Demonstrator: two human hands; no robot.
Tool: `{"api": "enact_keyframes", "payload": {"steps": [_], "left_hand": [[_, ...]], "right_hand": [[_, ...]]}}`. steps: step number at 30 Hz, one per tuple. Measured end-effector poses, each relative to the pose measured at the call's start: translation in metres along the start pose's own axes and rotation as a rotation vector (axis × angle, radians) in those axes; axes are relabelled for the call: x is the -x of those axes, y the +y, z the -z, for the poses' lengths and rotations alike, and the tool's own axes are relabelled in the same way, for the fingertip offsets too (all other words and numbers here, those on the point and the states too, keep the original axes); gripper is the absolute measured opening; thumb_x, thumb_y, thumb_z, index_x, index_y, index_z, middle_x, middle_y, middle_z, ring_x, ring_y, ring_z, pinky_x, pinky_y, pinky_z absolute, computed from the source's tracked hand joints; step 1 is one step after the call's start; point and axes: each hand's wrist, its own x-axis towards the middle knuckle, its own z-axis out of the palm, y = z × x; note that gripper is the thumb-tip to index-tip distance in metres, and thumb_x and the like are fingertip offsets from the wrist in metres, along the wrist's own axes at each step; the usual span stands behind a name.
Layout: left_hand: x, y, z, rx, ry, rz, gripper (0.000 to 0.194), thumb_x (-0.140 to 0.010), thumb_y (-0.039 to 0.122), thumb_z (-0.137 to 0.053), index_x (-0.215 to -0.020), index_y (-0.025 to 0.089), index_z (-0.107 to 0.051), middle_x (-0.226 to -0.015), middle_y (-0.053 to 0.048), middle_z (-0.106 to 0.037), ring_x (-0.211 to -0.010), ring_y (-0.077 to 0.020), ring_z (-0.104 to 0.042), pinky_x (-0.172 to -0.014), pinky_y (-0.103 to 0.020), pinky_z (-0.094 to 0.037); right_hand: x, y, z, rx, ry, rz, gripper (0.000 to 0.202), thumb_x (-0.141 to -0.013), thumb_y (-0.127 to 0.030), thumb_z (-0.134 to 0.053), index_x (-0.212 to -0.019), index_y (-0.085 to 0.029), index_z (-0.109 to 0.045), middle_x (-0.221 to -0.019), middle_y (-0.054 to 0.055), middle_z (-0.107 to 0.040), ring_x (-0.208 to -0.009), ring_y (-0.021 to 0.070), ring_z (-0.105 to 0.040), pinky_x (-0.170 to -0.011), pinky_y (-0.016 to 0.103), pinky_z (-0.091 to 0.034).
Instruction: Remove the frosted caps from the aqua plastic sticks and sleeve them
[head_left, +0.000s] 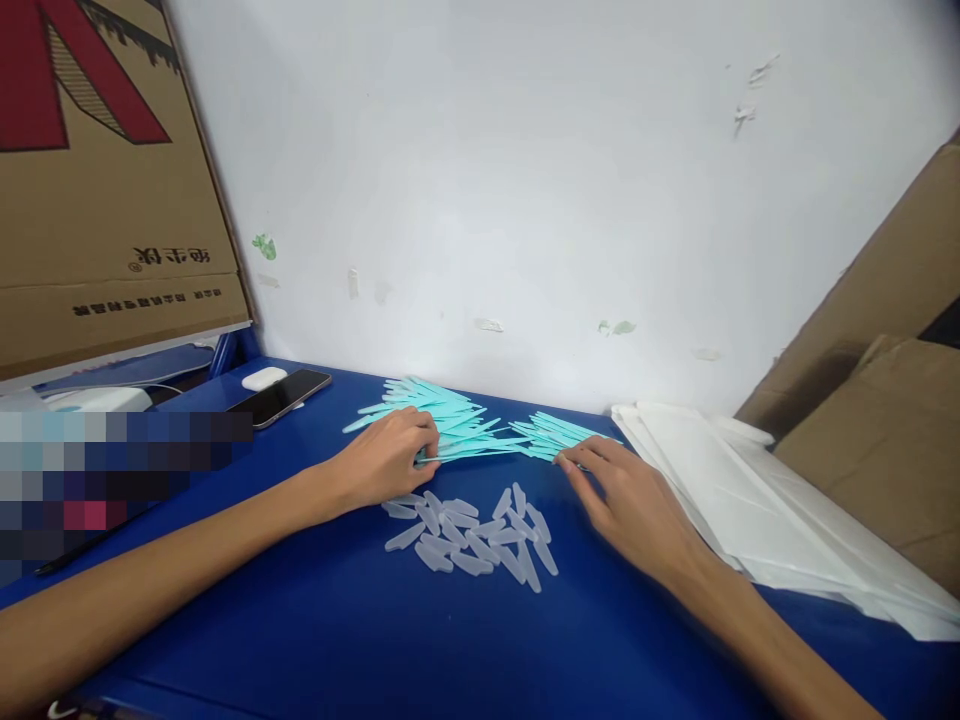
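Note:
My left hand (397, 455) is at the front left of a heap of thin turquoise sticks (457, 420), its fingers curled in a pinch; what lies between the fingertips is too small to name. My right hand (615, 485) rests palm down by a smaller pile of turquoise sticks (551, 430), fingertips at its right end; whether they grip one cannot be made out. Several translucent whitish pieces (472, 535) lie scattered on the blue table (420, 650), nearer to me than the sticks and between my forearms.
A phone (289, 397) and a white case (264, 378) lie at the back left, below a large cardboard box (112, 220). Flat white bags (720, 490) are stacked at the right, beside brown cardboard (885, 430). A white wall (525, 200) stands behind the table.

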Motion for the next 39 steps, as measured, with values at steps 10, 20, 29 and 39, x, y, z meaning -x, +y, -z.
{"api": "enact_keyframes", "payload": {"steps": [10,20,29,39], "left_hand": [[-0.002,-0.009,0.013,-0.064,-0.052,0.017,0.013,-0.089,0.026,-0.061,-0.083,0.017,-0.069,-0.093,-0.01,-0.07,-0.086,-0.0254,-0.062,-0.072,-0.035,-0.047],[-0.001,-0.014,0.018,-0.043,-0.105,0.037,0.022,-0.091,0.031,-0.059,-0.106,0.018,-0.068,-0.104,-0.01,-0.071,-0.097,-0.0271,-0.063,-0.077,-0.037,-0.047],[0.0,-0.014,0.017,-0.052,-0.112,0.037,0.021,-0.093,0.031,-0.061,-0.11,0.02,-0.065,-0.111,-0.01,-0.068,-0.103,-0.0281,-0.06,-0.082,-0.039,-0.047],[0.0,-0.013,0.015,-0.063,-0.104,0.018,0.02,-0.094,0.031,-0.062,-0.111,0.02,-0.065,-0.111,-0.009,-0.067,-0.105,-0.0284,-0.059,-0.085,-0.04,-0.047]], "right_hand": [[0.0,-0.001,0.001,-0.011,-0.047,-0.002,0.031,-0.106,-0.03,-0.041,-0.107,-0.022,-0.071,-0.104,0.007,-0.071,-0.093,0.0234,-0.067,-0.083,0.042,-0.055],[0.0,-0.004,-0.001,-0.024,-0.076,0.023,0.029,-0.106,-0.029,-0.041,-0.112,-0.022,-0.069,-0.105,0.007,-0.07,-0.096,0.0234,-0.065,-0.086,0.043,-0.052],[0.0,-0.006,0.0,-0.037,-0.089,0.031,0.027,-0.107,-0.028,-0.042,-0.112,-0.023,-0.068,-0.105,0.005,-0.07,-0.097,0.0227,-0.065,-0.087,0.043,-0.051],[0.0,-0.007,0.001,-0.052,-0.097,0.026,0.027,-0.106,-0.027,-0.043,-0.111,-0.023,-0.069,-0.104,0.005,-0.07,-0.096,0.022,-0.065,-0.086,0.043,-0.051]]}}
